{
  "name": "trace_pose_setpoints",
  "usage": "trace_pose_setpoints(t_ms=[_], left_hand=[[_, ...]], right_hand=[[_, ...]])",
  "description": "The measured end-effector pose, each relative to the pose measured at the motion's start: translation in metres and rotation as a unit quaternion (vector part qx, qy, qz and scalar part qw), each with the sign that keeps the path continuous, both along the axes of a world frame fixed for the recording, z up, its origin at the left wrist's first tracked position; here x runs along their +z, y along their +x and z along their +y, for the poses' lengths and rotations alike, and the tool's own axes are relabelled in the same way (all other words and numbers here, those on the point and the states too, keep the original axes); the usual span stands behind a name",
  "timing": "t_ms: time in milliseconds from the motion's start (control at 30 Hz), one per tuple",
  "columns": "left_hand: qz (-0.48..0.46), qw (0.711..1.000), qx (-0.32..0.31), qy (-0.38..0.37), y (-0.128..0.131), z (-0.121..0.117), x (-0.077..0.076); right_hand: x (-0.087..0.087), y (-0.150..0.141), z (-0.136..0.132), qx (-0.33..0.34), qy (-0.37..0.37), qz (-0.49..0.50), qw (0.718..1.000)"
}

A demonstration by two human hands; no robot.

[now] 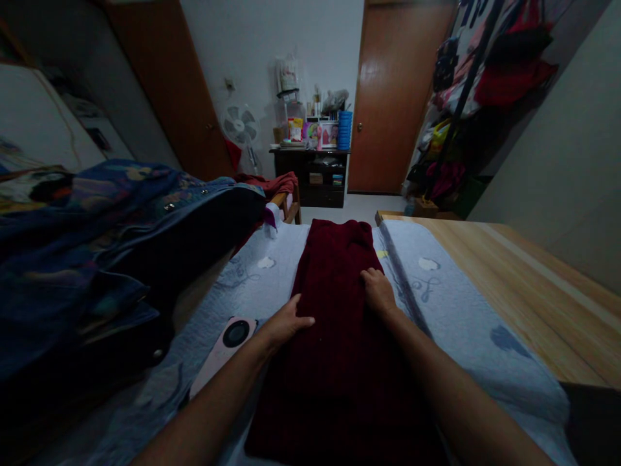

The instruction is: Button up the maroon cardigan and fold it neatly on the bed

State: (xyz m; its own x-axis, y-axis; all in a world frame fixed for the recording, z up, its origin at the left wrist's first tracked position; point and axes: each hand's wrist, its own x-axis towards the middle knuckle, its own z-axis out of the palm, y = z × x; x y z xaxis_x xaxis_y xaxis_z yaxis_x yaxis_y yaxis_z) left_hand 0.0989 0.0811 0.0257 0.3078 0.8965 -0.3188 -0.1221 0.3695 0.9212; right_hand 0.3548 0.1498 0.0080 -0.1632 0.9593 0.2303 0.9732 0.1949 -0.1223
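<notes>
A dark red knitted garment (334, 336), folded into a long strip, lies in front of me; its exact kind is unclear. My left hand (286, 321) rests at its left edge, thumb apart from the fingers and lying on the cloth. On the right edge, a little farther away, my right hand (378, 290) has its fingers curled onto the fabric and grips it. Beneath the garment spreads a light blue patterned blanket (427, 265). Beside my left forearm lies a pink phone (220, 349) with a round dark camera ring, partly covered by the arm.
A heap of denim and dark clothes (130, 239) rises on the left. To the right runs a wooden board surface (524, 272). Farther off stand a dark cabinet (310, 178) with items on top, a fan (240, 126), a wooden door (402, 97) and hanging bags (514, 65).
</notes>
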Motion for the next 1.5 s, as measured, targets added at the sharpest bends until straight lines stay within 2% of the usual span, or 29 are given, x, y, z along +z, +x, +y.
trace_pose_setpoints(t_ms=[133, 233, 333, 400, 433, 533, 667, 767, 833, 1000, 1200, 1367, 1500], left_hand=[[0.066, 0.997, 0.039, 0.006, 0.001, 0.010, 0.003], [0.093, 0.993, 0.064, 0.023, 0.006, 0.030, 0.007], [0.079, 0.992, 0.095, 0.027, 0.018, 0.057, 0.007], [0.076, 0.988, 0.134, 0.032, 0.026, 0.075, 0.004], [0.071, 0.986, 0.149, 0.037, 0.030, 0.083, 0.002], [0.037, 0.986, 0.147, 0.073, 0.040, 0.100, -0.009], [0.051, 0.989, 0.083, 0.108, 0.042, 0.105, -0.023], [0.098, 0.992, 0.021, 0.071, 0.037, 0.106, -0.026], [0.131, 0.990, 0.025, 0.054, 0.034, 0.111, -0.025], [0.166, 0.976, 0.116, 0.076, 0.035, 0.154, -0.013], [0.191, 0.969, 0.130, 0.090, 0.051, 0.219, 0.001], [0.240, 0.956, 0.141, 0.095, 0.068, 0.256, -0.006], [0.253, 0.951, 0.146, 0.101, 0.078, 0.267, -0.020]], right_hand=[[0.009, 0.011, 0.001, 0.046, -0.082, -0.001, 0.996], [0.026, 0.018, 0.005, 0.049, -0.129, 0.002, 0.990], [0.045, 0.010, 0.014, 0.005, -0.088, 0.042, 0.995], [0.051, -0.008, 0.023, 0.009, -0.037, 0.097, 0.995], [0.050, -0.019, 0.028, 0.031, -0.016, 0.128, 0.991], [0.035, -0.052, 0.040, 0.104, 0.028, 0.183, 0.977], [0.002, -0.071, 0.043, 0.088, -0.002, 0.163, 0.983], [-0.017, -0.069, 0.037, 0.069, -0.007, 0.127, 0.989], [-0.023, -0.067, 0.032, 0.062, 0.009, 0.109, 0.992], [-0.026, -0.071, 0.029, 0.045, 0.038, 0.075, 0.995], [-0.027, -0.074, 0.028, 0.041, 0.047, 0.057, 0.996], [-0.025, -0.073, 0.027, 0.038, 0.043, 0.064, 0.996], [-0.025, -0.073, 0.026, 0.037, 0.045, 0.078, 0.995]])
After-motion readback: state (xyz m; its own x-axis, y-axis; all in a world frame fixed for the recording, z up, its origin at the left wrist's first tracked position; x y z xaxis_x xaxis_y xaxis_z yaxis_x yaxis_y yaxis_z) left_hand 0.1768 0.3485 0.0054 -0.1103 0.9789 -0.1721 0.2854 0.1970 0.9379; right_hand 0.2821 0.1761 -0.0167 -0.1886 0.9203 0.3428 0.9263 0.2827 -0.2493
